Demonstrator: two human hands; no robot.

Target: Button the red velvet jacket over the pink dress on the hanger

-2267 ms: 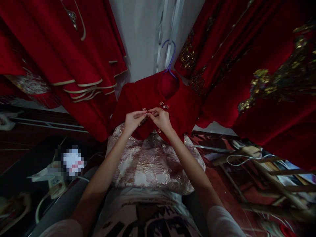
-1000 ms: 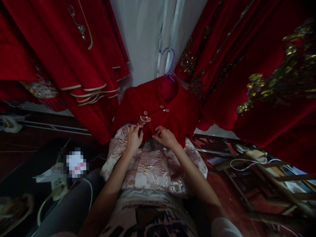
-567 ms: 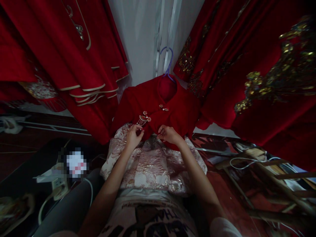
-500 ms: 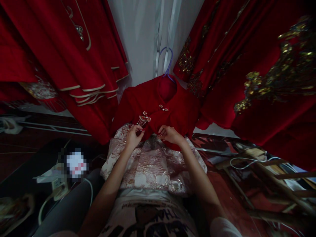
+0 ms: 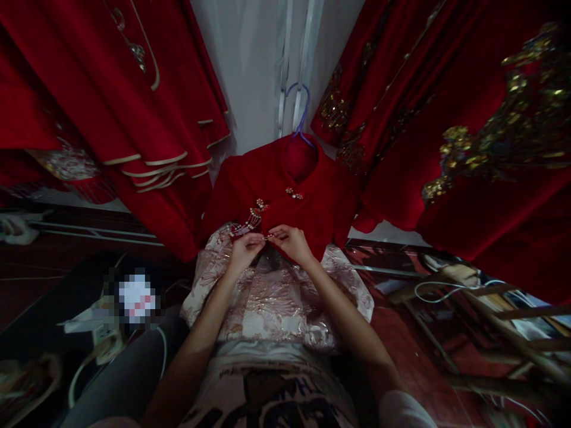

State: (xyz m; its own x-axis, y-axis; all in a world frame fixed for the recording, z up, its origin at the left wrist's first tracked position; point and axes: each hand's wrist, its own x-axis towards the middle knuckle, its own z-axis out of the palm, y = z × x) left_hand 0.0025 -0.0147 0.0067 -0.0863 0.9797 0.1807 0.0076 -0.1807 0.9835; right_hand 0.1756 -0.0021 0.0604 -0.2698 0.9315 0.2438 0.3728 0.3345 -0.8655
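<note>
A red velvet jacket point(image 5: 321, 196) hangs in front of me on a blue hanger point(image 5: 300, 107). It carries a small jewelled clasp point(image 5: 294, 193) near the collar and a beaded tassel brooch point(image 5: 250, 221) lower left. My left hand point(image 5: 243, 249) and my right hand point(image 5: 289, 242) meet fingertip to fingertip at the jacket's lower front edge. Both pinch a small fastener there; its details are too small to make out. Below the jacket spreads a pale pink and gold brocade skirt point(image 5: 272, 303).
Red embroidered garments hang on the left point(image 5: 111, 101) and right point(image 5: 468, 137), close around the jacket. A white wall point(image 5: 250, 71) shows behind. A power strip with cables point(image 5: 100, 342) lies at lower left; a wooden frame and white cable point(image 5: 482, 303) lie at lower right.
Both hands dropped from the brooch at chest height to the jacket's lower edge, then drew together from apart into a joint pinch. The tassel brooch now hangs tilted to the left.
</note>
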